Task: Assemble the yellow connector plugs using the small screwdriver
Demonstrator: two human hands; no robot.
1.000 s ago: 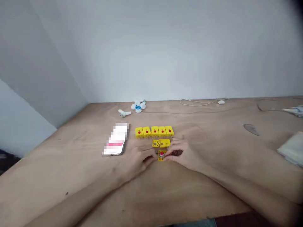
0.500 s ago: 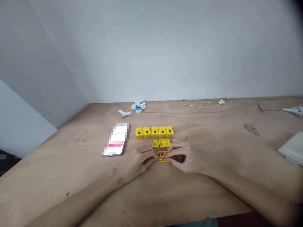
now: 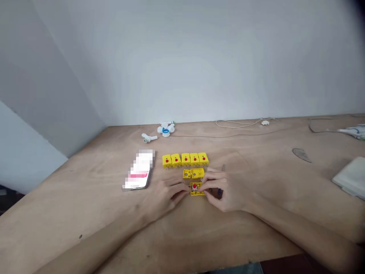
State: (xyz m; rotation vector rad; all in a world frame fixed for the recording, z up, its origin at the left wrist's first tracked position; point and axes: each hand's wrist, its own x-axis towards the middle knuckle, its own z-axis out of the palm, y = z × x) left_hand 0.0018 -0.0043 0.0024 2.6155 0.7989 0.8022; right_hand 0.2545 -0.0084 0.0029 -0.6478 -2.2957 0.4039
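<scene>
Change: The left hand and right hand had eased slightly apart since the earlier view, and more of the yellow block showed between them.
Block: It lay flat on the wooden surface, red button upward, between the hands and in front of the two yellow pieces.
Long axis: The block's longer side ran left to right across the view, with one end facing each hand.
Right fingers: The right fingers curled around the block's right end, thumb low and forefinger high. They were at the block, but I could not tell whether they clamped it.
Left fingers: The left fingers lay together and pointed at the block's left end, at or just beside it. I could not tell if they were pressing.
Nearer hand: The right hand was the nearer, overlapping the block's end.
Under the right hand: A small dark object lay there, too hidden to name.
Just beyond: The two yellow pieces sat just above the block, with a row of five yellow blocks beyond them and a small metal pin to the right.
Farther out: A blurred phone lay to the left, white plastic pipe fittings near the wall, and a white pad to the right.
</scene>
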